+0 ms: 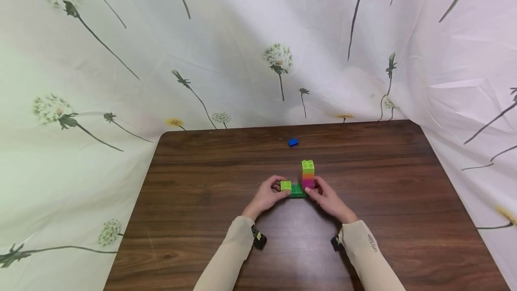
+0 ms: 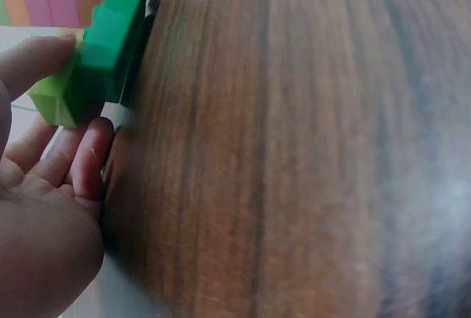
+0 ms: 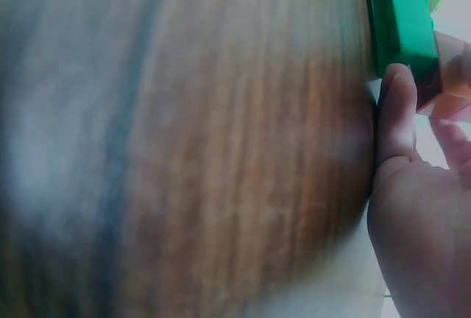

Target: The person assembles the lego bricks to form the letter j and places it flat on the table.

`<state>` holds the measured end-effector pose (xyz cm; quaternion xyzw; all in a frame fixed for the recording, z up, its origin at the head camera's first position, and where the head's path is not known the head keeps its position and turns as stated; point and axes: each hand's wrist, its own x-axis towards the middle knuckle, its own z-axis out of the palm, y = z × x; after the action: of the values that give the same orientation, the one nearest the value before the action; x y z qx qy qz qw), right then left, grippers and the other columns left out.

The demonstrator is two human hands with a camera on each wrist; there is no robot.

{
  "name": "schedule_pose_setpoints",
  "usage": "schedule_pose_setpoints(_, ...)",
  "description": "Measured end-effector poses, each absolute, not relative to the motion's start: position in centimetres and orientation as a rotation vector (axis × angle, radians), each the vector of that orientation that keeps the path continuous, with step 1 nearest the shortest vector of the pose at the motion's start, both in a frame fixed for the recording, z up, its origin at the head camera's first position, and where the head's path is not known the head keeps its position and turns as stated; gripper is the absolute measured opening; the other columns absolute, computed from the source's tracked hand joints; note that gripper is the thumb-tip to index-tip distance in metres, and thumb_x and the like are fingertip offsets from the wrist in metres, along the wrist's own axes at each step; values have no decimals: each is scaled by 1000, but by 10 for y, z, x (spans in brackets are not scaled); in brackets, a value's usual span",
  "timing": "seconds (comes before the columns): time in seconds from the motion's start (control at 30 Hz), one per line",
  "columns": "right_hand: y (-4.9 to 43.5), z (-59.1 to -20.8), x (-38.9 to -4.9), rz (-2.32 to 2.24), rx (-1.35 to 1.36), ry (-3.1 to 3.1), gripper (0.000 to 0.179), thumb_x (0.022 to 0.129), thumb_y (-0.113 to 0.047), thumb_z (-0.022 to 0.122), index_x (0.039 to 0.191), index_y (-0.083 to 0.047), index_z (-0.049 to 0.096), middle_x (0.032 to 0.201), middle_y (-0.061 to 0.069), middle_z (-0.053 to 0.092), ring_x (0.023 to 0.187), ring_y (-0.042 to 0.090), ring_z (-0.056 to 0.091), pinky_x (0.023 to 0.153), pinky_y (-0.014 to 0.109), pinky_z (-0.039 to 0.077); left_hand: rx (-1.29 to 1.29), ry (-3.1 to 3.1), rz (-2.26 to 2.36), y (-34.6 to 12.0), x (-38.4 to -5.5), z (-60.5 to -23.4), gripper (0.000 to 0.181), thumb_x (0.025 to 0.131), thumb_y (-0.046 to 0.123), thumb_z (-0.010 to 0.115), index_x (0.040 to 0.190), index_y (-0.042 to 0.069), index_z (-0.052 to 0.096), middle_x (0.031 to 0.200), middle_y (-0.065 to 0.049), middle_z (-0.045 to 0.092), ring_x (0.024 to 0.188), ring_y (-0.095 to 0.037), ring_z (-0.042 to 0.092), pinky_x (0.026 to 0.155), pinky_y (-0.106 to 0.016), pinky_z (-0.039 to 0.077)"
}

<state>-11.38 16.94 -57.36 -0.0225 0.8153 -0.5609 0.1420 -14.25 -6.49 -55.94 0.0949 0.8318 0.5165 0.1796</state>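
Observation:
A long green toy brick (image 1: 296,189) lies in front of me, low over the table. On its left end sits a small lime brick (image 1: 286,185), pinched between the thumb and fingers of my left hand (image 1: 266,196). A tower of lime, orange and pink bricks (image 1: 308,174) rises upright from the green brick's right end. My right hand (image 1: 328,199) grips the lower part of this tower, thumb in front and fingers behind. In the left wrist view the green brick (image 2: 116,34) shows its long side, with the lime brick (image 2: 57,97) against its studded face.
Farther back on the dark wooden table (image 1: 210,210), a blue brick (image 1: 293,142) lies alone near the rear edge. A white flowered cloth (image 1: 242,57) hangs behind the table and along its sides.

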Motion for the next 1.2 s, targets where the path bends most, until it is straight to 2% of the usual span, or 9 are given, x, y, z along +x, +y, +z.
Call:
schedule_pose_setpoints(0.2,168,-575,-116,-1528,-38,2434,44,96,-40,56,124,-6,56,106,10,53,90,17,50,79,30,43,253,2333,1473,-65,-143,-561,37,86,29,73,118,14,63,103,-6,68,90,-14,56,79,-30,47)
schedule_pose_setpoints(0.5,167,-575,-117,-1525,28,2398,50,95,-42,58,127,-5,55,108,10,57,91,17,54,80,30,45,325,2324,1403,-69,-144,-560,44,82,25,78,122,14,61,104,-5,61,88,-14,55,76,-26,47)
schedule_pose_setpoints(0.63,167,-574,-117,-1531,57,2391,50,95,-42,59,128,-5,55,108,10,59,89,17,55,78,28,45,372,2324,1369,-70,-144,-561,50,79,24,80,124,15,60,103,-5,59,88,-14,52,76,-24,45)
schedule_pose_setpoints(0.8,168,-574,-117,-1564,63,2365,51,94,-40,61,129,-4,54,107,10,61,86,16,57,75,26,47,458,2338,1322,-71,-144,-563,54,77,21,82,126,15,59,111,-4,60,93,-13,50,80,-25,43)
schedule_pose_setpoints(1.0,169,-574,-116,-1603,57,2339,52,92,-39,64,128,-3,56,106,11,63,82,15,60,72,27,50,493,2343,1318,-73,-142,-564,53,79,21,80,127,15,59,116,-4,59,99,-15,50,84,-28,44)
schedule_pose_setpoints(1.2,167,-571,-116,-1580,84,2373,49,90,-39,67,122,-2,60,99,10,59,79,15,55,67,25,47,509,2352,1277,-75,-142,-564,53,80,22,79,129,17,58,118,-1,59,104,-14,50,89,-29,43)
